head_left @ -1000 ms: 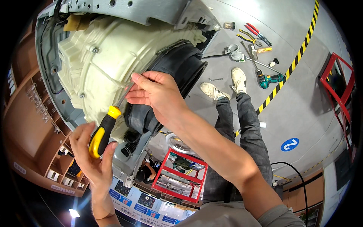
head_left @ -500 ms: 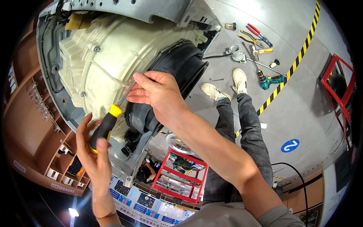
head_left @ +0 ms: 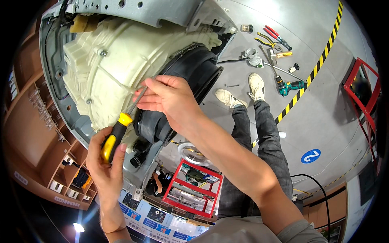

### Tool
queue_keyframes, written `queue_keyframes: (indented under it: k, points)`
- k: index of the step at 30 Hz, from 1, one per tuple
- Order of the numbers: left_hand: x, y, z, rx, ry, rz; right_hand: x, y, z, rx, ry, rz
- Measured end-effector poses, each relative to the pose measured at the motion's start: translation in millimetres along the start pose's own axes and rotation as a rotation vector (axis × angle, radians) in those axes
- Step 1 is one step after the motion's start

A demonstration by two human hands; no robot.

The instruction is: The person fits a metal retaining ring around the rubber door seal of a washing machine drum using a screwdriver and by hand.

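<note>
A screwdriver point(head_left: 115, 137) with a black and yellow handle slants up across the cream plastic washing-machine tub point(head_left: 121, 52). My left hand point(head_left: 104, 162) has its fingers and thumb around the handle. Higher up, my right hand point(head_left: 168, 97) pinches the metal shaft between thumb and fingers, its back over the black rubber door gasket point(head_left: 190, 69). A thin wire clamp runs along the gasket's edge. The shaft's tip lies near that edge, partly hidden by my right fingers. Round the tub is the grey metal cabinet point(head_left: 170, 10).
On the grey floor lie a cordless drill point(head_left: 289, 86), red-handled pliers point(head_left: 277, 36), yellow-handled pliers point(head_left: 267, 41), a hammer point(head_left: 279, 54) and a grey pump-like part point(head_left: 253, 56). Red-framed carts stand below and at right point(head_left: 366, 89). Brown shelving point(head_left: 44, 150) is at left.
The screwdriver's handle has turned, showing more yellow now. My left hand has shifted slightly right and its grip has changed; my right hand has barely moved.
</note>
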State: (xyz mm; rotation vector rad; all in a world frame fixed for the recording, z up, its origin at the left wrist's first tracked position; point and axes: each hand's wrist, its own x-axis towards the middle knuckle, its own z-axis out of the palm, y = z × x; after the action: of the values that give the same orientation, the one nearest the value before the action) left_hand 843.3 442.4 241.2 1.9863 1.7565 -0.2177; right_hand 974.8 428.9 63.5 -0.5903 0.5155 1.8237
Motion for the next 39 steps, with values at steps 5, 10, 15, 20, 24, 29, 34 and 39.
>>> queue_keyframes:
  k: [5,10,15,20,24,29,34,39]
  points:
    - [3.6,5.6,2.9,0.157,0.067,0.303,3.8,-0.8,-2.8,-0.06,0.002,-0.023]
    - [0.8,0.5,0.3,-0.072,0.001,-0.02,4.4,1.0,-4.9,0.055,-0.047,-0.023]
    - [10.3,4.3,1.6,0.238,0.078,0.411,2.1,-10.5,-1.7,-0.093,0.018,0.009]
    - [4.3,5.8,3.7,-0.151,0.093,-0.062,7.6,-0.9,-8.3,0.037,-0.049,-0.008]
    - [7.1,9.2,0.0,0.462,0.015,0.487,3.8,-8.5,-4.4,-0.098,0.024,0.006]
    - [5.2,10.3,10.9,-0.018,0.082,0.089,4.3,-10.2,-7.3,0.003,-0.032,-0.019]
    - [9.8,0.5,12.5,-0.011,0.075,0.132,5.0,-8.1,-16.8,0.07,-0.037,-0.002]
    - [2.6,-6.5,9.0,-0.051,0.139,0.108,-0.9,-6.8,-12.4,-0.024,-0.052,0.008]
